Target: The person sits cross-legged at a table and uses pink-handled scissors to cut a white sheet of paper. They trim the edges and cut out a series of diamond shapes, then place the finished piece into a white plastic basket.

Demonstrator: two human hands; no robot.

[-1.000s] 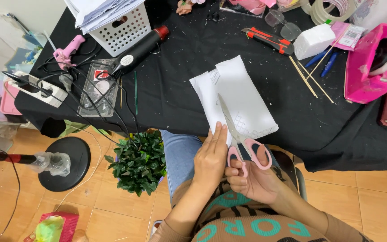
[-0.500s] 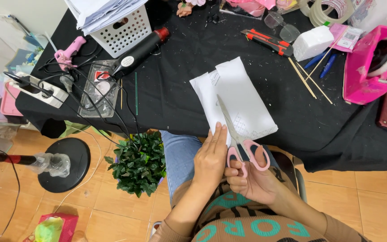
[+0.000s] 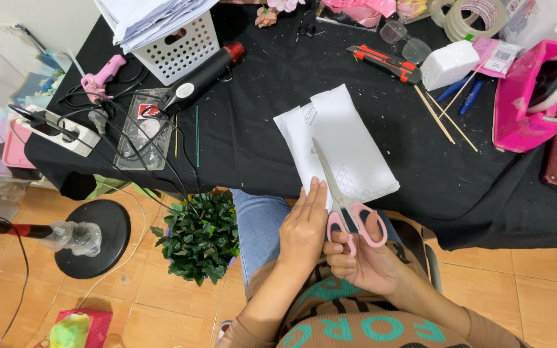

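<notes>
Right fingers: the right hand (image 3: 365, 258) has thumb and fingers threaded through the pink plastic loops of the pink-handled steel scissors (image 3: 343, 200), clamped on the handles.
Left fingers: the left hand (image 3: 303, 225) lies with fingers together and straight, their tips pressed on the near edge of the white rectangular paper sheet (image 3: 349, 145), pinning it.
Blades: only slightly parted, pointing away from the person, lying over the sheet's near left part.
Sheet: it rests flat on the black cloth-covered table (image 3: 278, 84), its near end hanging a little past the table edge above the person's lap.
Cut so far: judging by the blades' reach, the cut looks begun from the near edge and runs only part of the way up; the far half seems whole.
Left to do: most of the sheet's length still looks uncut, though the slit itself hides under the blades.
Nearby: thin wooden sticks (image 3: 443, 116) lie to the right, a pink tape dispenser (image 3: 530, 96) beyond them.
</notes>
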